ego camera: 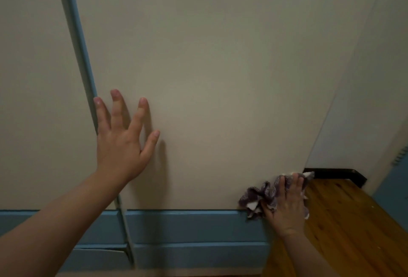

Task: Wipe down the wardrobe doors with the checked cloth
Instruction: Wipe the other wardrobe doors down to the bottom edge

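The person's left hand (123, 144) is spread open, fingers (117, 108) fanned, palm toward the cream flat-panel wardrobe door (209, 78). It sits just right of the blue vertical strip (77, 40) that runs btwn that door and the next cream door panel (28, 78) at left. Whether the palm is touching the surface or just off it can't be told; a soft shadow falls right beside the fingers. The bare forearm comes in from the bottom-left corner.

The right hand (287, 206) is low at the right, pressing the crumpled purple-and-white checked cloth (258, 197) flat against the bottom right corner of the same door. Fingers lie extended over the fabric rather than curled round it, so the cloth is held by pressure w/ the hand flat. Cloth bunches out to the left of the hand and a bit pokes up past the fingertips, near the door's right edge.

Below the doors runs a blue painted base band (187, 226), w/ a second blue band under it; these look like drawer fronts, closed, contents not visible. To the right is a brown wood-plank floor (344, 221), a black skirting strip (335, 174) at its far end, and a pale wall (371, 100) above.
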### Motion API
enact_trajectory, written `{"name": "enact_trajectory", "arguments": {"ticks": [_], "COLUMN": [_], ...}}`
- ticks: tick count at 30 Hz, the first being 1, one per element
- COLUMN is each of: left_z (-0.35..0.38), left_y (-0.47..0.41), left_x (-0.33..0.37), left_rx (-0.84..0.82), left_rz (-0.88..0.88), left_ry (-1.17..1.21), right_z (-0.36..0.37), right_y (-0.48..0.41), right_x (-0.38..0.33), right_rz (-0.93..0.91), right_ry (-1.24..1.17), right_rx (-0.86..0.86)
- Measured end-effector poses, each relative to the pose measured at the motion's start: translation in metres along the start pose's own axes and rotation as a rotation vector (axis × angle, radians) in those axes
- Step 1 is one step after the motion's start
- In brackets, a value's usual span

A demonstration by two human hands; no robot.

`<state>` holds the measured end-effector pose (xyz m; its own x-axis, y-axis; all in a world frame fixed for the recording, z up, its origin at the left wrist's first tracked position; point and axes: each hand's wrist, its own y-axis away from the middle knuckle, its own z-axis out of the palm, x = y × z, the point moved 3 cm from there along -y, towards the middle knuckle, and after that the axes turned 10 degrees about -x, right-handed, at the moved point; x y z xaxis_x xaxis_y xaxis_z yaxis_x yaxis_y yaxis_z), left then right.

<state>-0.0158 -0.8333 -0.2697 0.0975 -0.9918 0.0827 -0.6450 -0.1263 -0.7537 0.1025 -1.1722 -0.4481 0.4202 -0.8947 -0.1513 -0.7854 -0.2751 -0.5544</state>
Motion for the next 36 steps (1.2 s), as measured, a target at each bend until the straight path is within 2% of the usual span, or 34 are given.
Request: {"name": "enact_trajectory", "arguments": {"ticks": [6,11,17,21,27,31,34,36], "left_z": [0.001,0.002,0.004,0.001,-0.009,-0.017,-0.02,-0.026], "left_y": [-0.002,-0.002,-0.002,-0.001,0.003,0.01,0.021,0.031], "left_x": [-0.004,-0.004,-0.003,0.001,-0.003,-0.02,-0.035,-0.045], "left_rx": [0.003,0.02,-0.005,-0.053,-0.126,-0.206,-0.269,-0.252], "left_rz": [0.02,0.029,0.009,-0.021,-0.012,0.017,-0.063,-0.095], "left_ry": [-0.065,-0.095,-0.084,-0.05,0.029,0.179,0.349,0.362], "right_z": [0.013,0.006,-0.019,-0.011,-0.002,-0.003,-0.003,0.001], "right_y": [0.015,0.002,-0.043,-0.047,-0.055,-0.071,-0.075,-0.073], "right_x": [0.002,-0.006,-0.055,-0.095,-0.182,-0.255,-0.297,-0.315], "right_rz": [0.01,0.001,-0.244,-0.433,-0.789,-0.901,-0.937,-0.943], "right_ry": [0.084,0.059,0.181,0.344,0.38,0.3,0.157,0.143], "right_rx": [-0.084,-0.006,0.14,0.17,0.195,0.173,0.136,0.119]}}
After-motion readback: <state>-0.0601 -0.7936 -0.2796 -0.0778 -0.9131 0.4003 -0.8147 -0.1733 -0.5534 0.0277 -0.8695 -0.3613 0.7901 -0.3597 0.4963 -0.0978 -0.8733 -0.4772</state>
